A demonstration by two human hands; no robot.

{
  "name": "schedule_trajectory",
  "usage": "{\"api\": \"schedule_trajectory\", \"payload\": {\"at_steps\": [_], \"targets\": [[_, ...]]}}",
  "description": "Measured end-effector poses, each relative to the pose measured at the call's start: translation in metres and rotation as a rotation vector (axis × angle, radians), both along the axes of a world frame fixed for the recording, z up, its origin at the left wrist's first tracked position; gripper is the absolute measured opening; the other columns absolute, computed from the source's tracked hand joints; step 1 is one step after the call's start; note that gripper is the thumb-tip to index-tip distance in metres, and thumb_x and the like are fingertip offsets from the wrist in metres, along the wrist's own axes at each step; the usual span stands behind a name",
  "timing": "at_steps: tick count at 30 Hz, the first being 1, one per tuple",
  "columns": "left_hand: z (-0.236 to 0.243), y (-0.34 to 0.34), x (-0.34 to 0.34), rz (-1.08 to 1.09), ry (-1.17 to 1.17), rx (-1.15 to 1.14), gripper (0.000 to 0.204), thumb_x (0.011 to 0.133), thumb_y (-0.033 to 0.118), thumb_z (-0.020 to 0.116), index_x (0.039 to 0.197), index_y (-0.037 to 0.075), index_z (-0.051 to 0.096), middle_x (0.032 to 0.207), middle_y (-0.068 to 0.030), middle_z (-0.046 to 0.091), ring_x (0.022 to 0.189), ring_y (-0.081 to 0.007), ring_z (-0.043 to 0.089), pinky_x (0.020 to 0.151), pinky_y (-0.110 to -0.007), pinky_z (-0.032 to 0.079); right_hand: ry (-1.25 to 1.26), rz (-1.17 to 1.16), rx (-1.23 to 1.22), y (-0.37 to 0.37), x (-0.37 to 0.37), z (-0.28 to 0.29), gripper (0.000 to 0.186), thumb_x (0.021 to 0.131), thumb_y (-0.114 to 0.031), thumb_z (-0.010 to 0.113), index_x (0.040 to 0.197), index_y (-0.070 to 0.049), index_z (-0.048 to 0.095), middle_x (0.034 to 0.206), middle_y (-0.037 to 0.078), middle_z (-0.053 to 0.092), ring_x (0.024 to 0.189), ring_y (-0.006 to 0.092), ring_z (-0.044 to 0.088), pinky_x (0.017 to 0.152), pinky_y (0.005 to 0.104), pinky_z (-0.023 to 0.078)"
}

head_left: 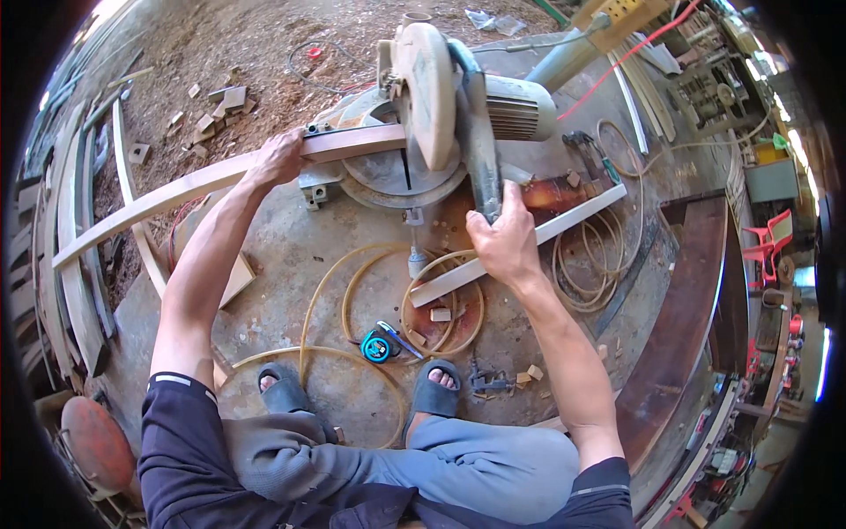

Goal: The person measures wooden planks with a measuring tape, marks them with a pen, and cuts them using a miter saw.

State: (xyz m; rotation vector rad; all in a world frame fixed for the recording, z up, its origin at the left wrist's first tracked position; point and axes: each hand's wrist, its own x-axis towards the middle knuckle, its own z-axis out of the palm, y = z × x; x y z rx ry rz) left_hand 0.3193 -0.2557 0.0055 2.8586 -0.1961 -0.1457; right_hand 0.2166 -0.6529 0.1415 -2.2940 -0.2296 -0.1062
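The left hand [280, 157] presses flat, fingers together, on a long, pale, curved wood strip [176, 189] lying across the saw [432, 97] base, its end just right of those fingers under the blade guard. The right hand [504, 236] has its fingers wrapped round the saw's handle [480, 154]; a blue tape measure [377, 346] lies below them on the surface.

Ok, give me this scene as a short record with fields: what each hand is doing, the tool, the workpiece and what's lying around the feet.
left hand: pressing wood strip onto saw table
right hand: closed on saw handle
tool: mitre saw, blade over the strip
floor: tape measure, hose, wood offcuts
feet: in sandals
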Motion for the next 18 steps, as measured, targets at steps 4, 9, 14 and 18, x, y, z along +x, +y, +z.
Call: {"api": "schedule_trajectory", "payload": {"at_steps": [4,9,14,18], "targets": [[0.008,0.0,-0.006,-0.021,-0.021,0.023,0.05,0.082,0.027,0.08,0.115,-0.002,0.055,0.101,-0.0266,0.069,0.101,-0.0434,0.065,0.086,-0.051,0.051,0.083,-0.011,0.084,0.003,-0.007,-0.018,0.048,0.084,-0.013,0.066,0.123,0.007,0.044,0.078,0.029,0.066,0.078,0.0472,0.069,0.066,0.0513,0.055],[0.018,-0.007,-0.003,0.057,0.086,0.029,0.046,0.084,0.024,0.076,0.112,-0.002,0.05,0.102,-0.0279,0.067,0.101,-0.0468,0.064,0.084,-0.053,0.05,0.005,-0.022,0.116,0.0,-0.017,-0.061,0.052,0.085,-0.015,0.066,0.127,0.003,0.041,0.077,0.028,0.065,0.075,0.0493,0.067,0.066,0.0548,0.053],[0.011,-0.008,0.0,0.057,0.049,0.085,0.053,0.082,0.03,0.08,0.114,-0.003,0.054,0.102,-0.0265,0.068,0.102,-0.0436,0.065,0.086,-0.05,0.052,-0.05,-0.026,0.142,-0.004,-0.017,-0.085,0.053,0.085,-0.015,0.066,0.128,0.003,0.041,0.084,0.029,0.065,0.08,0.0486,0.066,0.072,0.0548,0.053],[0.004,-0.007,-0.003,0.098,0.066,0.03,0.051,0.081,0.027,0.08,0.114,-0.002,0.054,0.107,-0.0275,0.068,0.106,-0.0441,0.064,0.088,-0.051,0.052,-0.127,-0.067,0.041,0.0,-0.013,-0.067,0.042,0.086,-0.013,0.065,0.121,0.003,0.047,0.083,0.025,0.068,0.08,0.0451,0.069,0.072,0.0497,0.055]]}}
